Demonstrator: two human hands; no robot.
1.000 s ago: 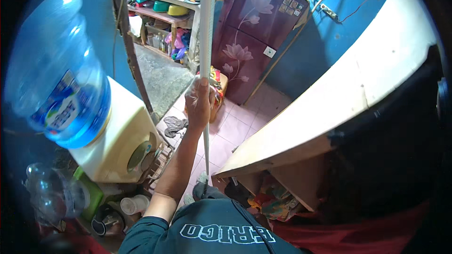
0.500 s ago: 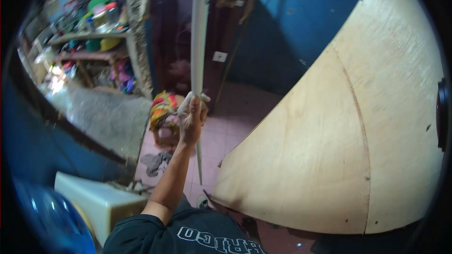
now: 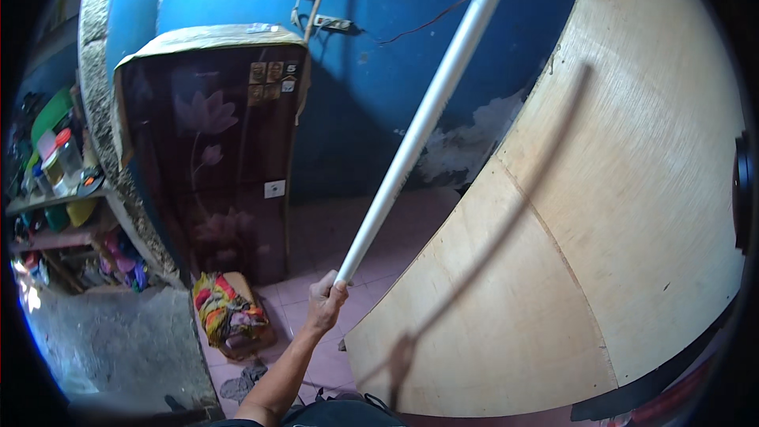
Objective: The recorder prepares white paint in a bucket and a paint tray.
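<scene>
My left hand (image 3: 324, 300) is closed around the lower part of a long white pipe (image 3: 424, 122). The pipe slants up and to the right, its far end raised in front of the blue wall. To the right of the hand stands a large pale plywood panel (image 3: 490, 292), on which the shadow of the pipe and hand falls. The pipe appears apart from the panel. My right hand is out of view.
A dark red refrigerator (image 3: 213, 134) with a flower pattern stands ahead at left. Before it, a colourful cloth (image 3: 229, 308) lies on a low stool, with a grey cloth (image 3: 243, 383) on the pink tiles. Cluttered shelves (image 3: 59, 198) stand far left; a power strip (image 3: 332, 24) hangs on the wall.
The pipe has gone from nearly upright to slanting right, still in my left hand. My view has shifted upward and to the right, showing more of the refrigerator and wall.
</scene>
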